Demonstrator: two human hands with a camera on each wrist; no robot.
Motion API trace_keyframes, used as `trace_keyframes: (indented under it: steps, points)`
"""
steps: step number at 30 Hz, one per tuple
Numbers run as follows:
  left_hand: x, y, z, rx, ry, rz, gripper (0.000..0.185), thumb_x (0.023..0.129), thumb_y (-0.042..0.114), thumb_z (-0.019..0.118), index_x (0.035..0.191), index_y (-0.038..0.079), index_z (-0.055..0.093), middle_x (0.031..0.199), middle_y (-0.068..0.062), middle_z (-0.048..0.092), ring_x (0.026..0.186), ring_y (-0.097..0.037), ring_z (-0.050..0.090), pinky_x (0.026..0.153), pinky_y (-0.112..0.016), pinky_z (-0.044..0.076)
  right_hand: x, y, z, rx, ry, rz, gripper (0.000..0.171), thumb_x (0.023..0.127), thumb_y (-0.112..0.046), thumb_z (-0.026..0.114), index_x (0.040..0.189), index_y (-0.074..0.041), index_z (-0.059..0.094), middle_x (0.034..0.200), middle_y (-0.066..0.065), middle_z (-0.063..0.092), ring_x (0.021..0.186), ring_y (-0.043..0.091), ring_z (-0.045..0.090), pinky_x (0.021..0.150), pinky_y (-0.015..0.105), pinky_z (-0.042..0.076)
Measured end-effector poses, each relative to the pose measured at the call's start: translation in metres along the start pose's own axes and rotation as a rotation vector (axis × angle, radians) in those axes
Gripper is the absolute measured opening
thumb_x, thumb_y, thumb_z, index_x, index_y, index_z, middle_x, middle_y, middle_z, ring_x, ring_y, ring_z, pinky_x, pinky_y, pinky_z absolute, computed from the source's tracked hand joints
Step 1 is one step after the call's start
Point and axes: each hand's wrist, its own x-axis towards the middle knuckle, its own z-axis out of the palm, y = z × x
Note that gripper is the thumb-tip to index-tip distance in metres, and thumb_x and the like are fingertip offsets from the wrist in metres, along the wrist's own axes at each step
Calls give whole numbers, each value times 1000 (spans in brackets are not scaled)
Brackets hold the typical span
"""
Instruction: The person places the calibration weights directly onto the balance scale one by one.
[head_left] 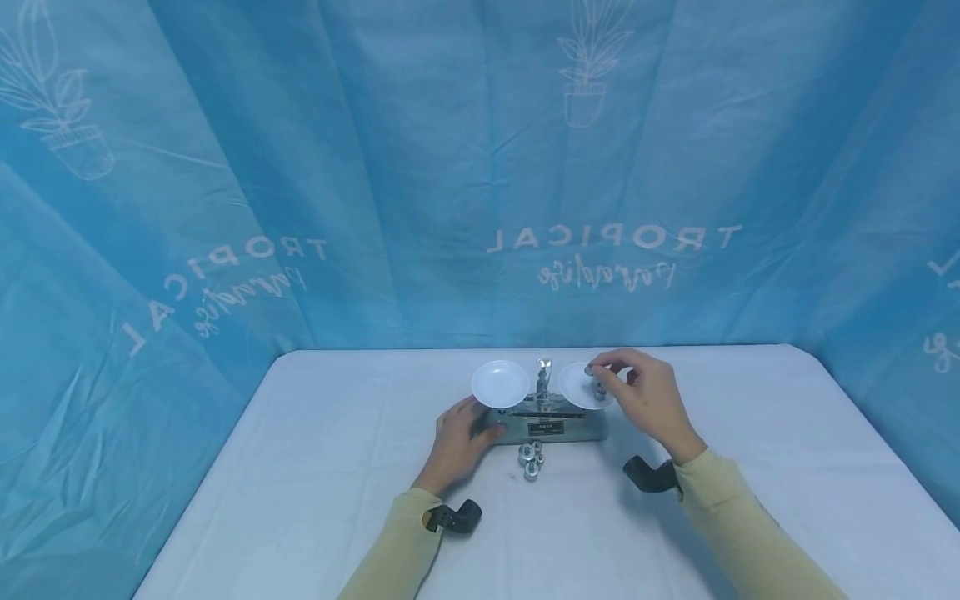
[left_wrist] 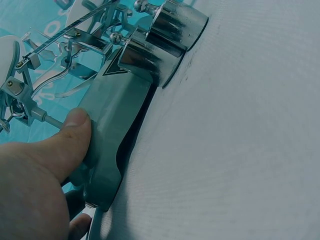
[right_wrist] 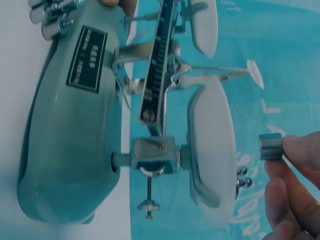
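A pan balance with a grey-green base (head_left: 513,429) stands on the white table. My left hand (head_left: 456,437) grips the base's left end, its thumb (left_wrist: 75,130) across the front and the other fingers mostly hidden behind. Above the right pan (head_left: 572,383), my right hand (head_left: 651,400) pinches a small metal cylinder weight (right_wrist: 271,146) by its top between thumb and finger. This weight is apart from the pan. Other knobbed weights (right_wrist: 243,177) sit on that pan, partly hidden by its rim. The left pan (head_left: 500,384) bears nothing that I can see.
Several metal weights (head_left: 527,455) stand close together just in front of the base. A graduated beam (right_wrist: 159,65) runs along the balance, and an adjusting nut (right_wrist: 149,206) sticks out at its right end. Blue printed curtains (head_left: 465,167) hang behind the table.
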Motion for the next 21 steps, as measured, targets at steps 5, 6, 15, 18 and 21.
trace_keyframes:
  steps: [5, 6, 15, 18, 21]
  points:
    - [0, -1, 0, 7, 2, 10, 58, 97, 39, 65, 148, 16, 50, 152, -5, 49, 145, -31, 36, 119, -59, 18, 5, 5, 0, -5, -6, 30, 12, 96, -19, 71, 97, -10, 78, 88, 5, 72, 77, 19, 60, 58, 27, 42]
    - [0, -2, 0, 8, 4, 13, 58, 97, 39, 65, 148, 16, 50, 152, -5, 49, 145, -31, 36, 119, -59, 19, 6, 7, 0, -6, -8, 32, 12, 96, -20, 71, 97, -10, 78, 89, 5, 73, 78, 20, 61, 59, 27, 42]
    - [1, -3, 1, 4, 3, 15, 58, 97, 39, 65, 148, 16, 51, 152, -4, 50, 145, -30, 36, 118, -59, 19, 12, 16, 4, -4, -51, 65, 13, 97, -18, 68, 99, -8, 77, 96, 9, 74, 87, 25, 65, 69, 35, 47]
    - [1, -2, 0, 2, 6, 12, 58, 97, 39, 65, 147, 15, 51, 151, -5, 51, 145, -30, 37, 118, -59, 19, 13, 18, 5, -5, -74, 87, 14, 97, -18, 68, 100, -8, 76, 97, 9, 74, 89, 26, 65, 72, 37, 48]
    - [1, -2, 1, 2, 7, 14, 58, 97, 40, 65, 147, 15, 51, 151, -4, 51, 145, -30, 37, 118, -59, 19, 14, 19, 6, -8, -85, 97, 13, 97, -18, 68, 99, -8, 76, 97, 9, 74, 89, 25, 65, 72, 38, 48]
